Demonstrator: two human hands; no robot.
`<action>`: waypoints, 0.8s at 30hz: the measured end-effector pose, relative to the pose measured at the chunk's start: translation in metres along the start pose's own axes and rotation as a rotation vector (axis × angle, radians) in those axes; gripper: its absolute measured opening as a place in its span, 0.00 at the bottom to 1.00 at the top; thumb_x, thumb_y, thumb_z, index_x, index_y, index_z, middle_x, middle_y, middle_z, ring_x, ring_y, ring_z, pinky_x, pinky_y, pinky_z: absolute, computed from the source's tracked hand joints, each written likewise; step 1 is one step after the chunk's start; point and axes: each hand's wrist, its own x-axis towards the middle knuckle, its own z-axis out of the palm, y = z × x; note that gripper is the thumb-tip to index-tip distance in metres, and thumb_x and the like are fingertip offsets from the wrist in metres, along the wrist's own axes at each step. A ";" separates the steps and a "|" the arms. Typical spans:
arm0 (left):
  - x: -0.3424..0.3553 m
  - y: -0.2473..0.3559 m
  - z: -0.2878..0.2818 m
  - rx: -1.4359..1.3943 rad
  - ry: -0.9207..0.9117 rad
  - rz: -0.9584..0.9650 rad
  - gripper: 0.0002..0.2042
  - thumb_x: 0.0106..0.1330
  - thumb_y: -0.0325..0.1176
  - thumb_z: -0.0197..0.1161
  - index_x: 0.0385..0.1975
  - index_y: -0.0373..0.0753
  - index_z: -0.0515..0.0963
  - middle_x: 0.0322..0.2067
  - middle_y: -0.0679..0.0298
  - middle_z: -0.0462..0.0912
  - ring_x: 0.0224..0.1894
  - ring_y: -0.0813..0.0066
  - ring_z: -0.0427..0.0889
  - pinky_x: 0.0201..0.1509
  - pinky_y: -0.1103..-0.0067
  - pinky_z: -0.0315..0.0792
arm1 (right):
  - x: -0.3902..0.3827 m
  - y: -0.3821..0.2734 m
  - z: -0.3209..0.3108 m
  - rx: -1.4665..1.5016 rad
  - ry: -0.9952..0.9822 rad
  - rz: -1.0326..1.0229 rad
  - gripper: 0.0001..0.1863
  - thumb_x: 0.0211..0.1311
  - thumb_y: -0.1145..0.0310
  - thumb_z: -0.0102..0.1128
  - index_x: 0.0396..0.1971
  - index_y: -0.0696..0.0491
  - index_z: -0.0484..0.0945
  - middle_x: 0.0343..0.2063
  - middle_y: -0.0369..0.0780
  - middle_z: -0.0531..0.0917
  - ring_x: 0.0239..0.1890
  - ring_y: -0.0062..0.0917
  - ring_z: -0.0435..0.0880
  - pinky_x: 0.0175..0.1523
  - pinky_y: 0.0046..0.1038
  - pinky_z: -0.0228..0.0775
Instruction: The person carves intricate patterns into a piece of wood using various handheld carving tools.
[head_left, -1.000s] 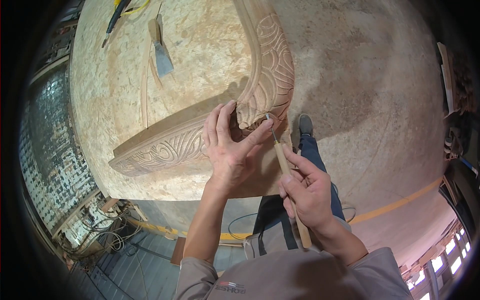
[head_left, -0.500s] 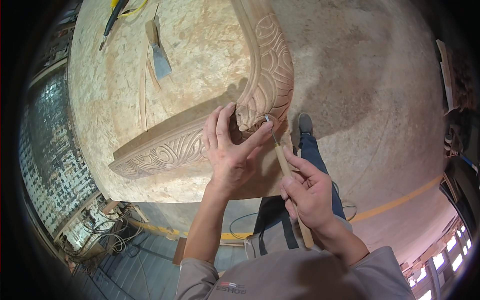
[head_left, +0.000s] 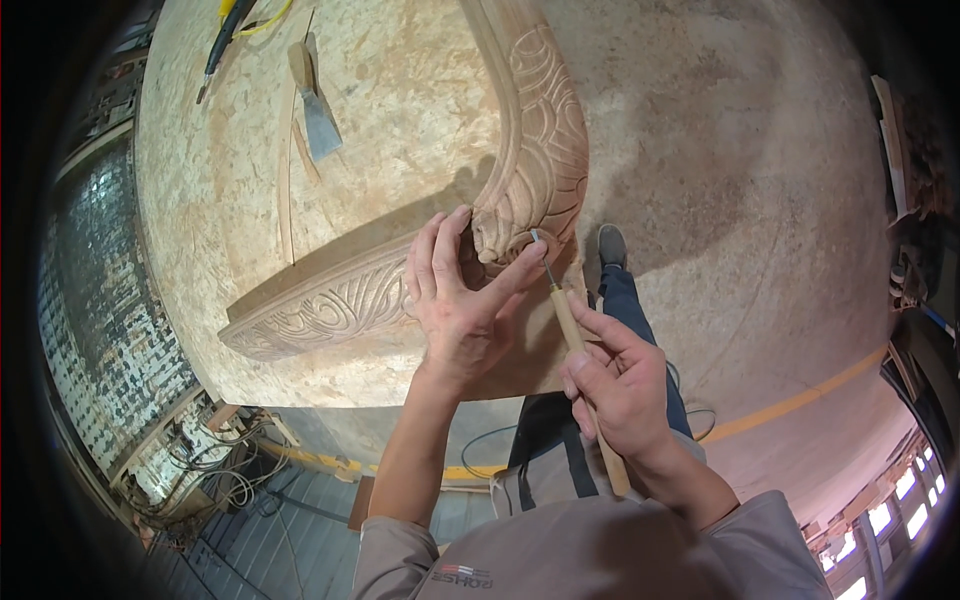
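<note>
A carved wooden piece point(head_left: 553, 130), brown with scrolls and curved grooves, bends at a corner in front of me. My left hand point(head_left: 460, 315) grips it near that corner, fingers over the wood. The left thumb reaches out to the thin metal blade of a carving chisel. My right hand point(head_left: 625, 390) is closed around the pale wooden handle of this carving chisel point(head_left: 566, 322), index finger stretched along it. The blade's tip meets the carved scroll at the corner; the exact contact is too small to tell.
The piece lies on a pale, worn tabletop point(head_left: 400, 100). A scraper point(head_left: 320, 125) with a wooden handle and thin wood strips point(head_left: 287, 200) lie at the far left, near a black and yellow tool point(head_left: 225, 40). Tangled cables point(head_left: 235, 475) hang at lower left. Another person's leg point(head_left: 625, 300) shows beyond the right edge.
Hardly anything differs: both hands and the chisel keep nearly the same place on the carving, with only a very slight shift of the view.
</note>
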 end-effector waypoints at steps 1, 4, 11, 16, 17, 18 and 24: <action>0.001 0.000 0.000 -0.006 -0.003 -0.001 0.28 0.52 0.33 0.73 0.56 0.65 0.85 0.68 0.47 0.65 0.69 0.40 0.63 0.70 0.53 0.59 | 0.000 -0.002 0.001 0.000 0.007 0.008 0.29 0.71 0.81 0.50 0.72 0.62 0.64 0.26 0.38 0.79 0.14 0.11 0.69 0.17 0.15 0.63; 0.000 0.000 0.001 -0.015 0.008 -0.004 0.30 0.49 0.32 0.74 0.56 0.64 0.84 0.68 0.47 0.65 0.69 0.41 0.63 0.70 0.53 0.60 | -0.001 -0.008 0.005 0.028 0.021 0.041 0.29 0.71 0.80 0.50 0.71 0.62 0.64 0.26 0.38 0.79 0.14 0.11 0.69 0.17 0.16 0.63; -0.001 0.001 0.005 -0.046 0.037 -0.014 0.34 0.45 0.29 0.75 0.57 0.64 0.84 0.67 0.47 0.65 0.68 0.42 0.64 0.67 0.53 0.60 | -0.002 -0.024 0.016 0.005 0.051 0.089 0.28 0.71 0.80 0.49 0.71 0.63 0.64 0.25 0.38 0.78 0.15 0.12 0.69 0.17 0.17 0.64; -0.001 0.003 0.003 -0.072 0.028 -0.039 0.34 0.45 0.27 0.75 0.57 0.64 0.84 0.67 0.48 0.65 0.69 0.41 0.64 0.68 0.53 0.59 | 0.002 -0.018 0.011 0.007 0.056 0.077 0.26 0.71 0.79 0.51 0.69 0.63 0.67 0.23 0.36 0.79 0.12 0.13 0.70 0.17 0.17 0.63; 0.001 0.004 0.001 -0.084 0.019 -0.036 0.34 0.45 0.27 0.75 0.58 0.64 0.83 0.67 0.48 0.65 0.69 0.41 0.63 0.68 0.53 0.59 | 0.002 -0.006 0.011 0.010 0.057 0.072 0.26 0.71 0.79 0.51 0.69 0.63 0.67 0.23 0.36 0.79 0.12 0.13 0.70 0.17 0.17 0.63; 0.001 0.004 0.001 -0.082 0.020 -0.029 0.34 0.45 0.27 0.75 0.58 0.64 0.83 0.67 0.48 0.65 0.69 0.41 0.63 0.68 0.53 0.59 | 0.004 0.017 0.011 -0.048 0.083 -0.043 0.27 0.71 0.80 0.53 0.69 0.62 0.67 0.26 0.36 0.80 0.17 0.12 0.72 0.21 0.17 0.65; -0.006 -0.003 0.012 0.028 0.060 0.031 0.33 0.48 0.29 0.75 0.58 0.65 0.84 0.69 0.48 0.63 0.70 0.40 0.62 0.70 0.52 0.59 | 0.007 0.049 -0.001 -0.157 0.085 -0.236 0.28 0.70 0.81 0.55 0.70 0.62 0.67 0.29 0.34 0.82 0.25 0.10 0.73 0.30 0.16 0.67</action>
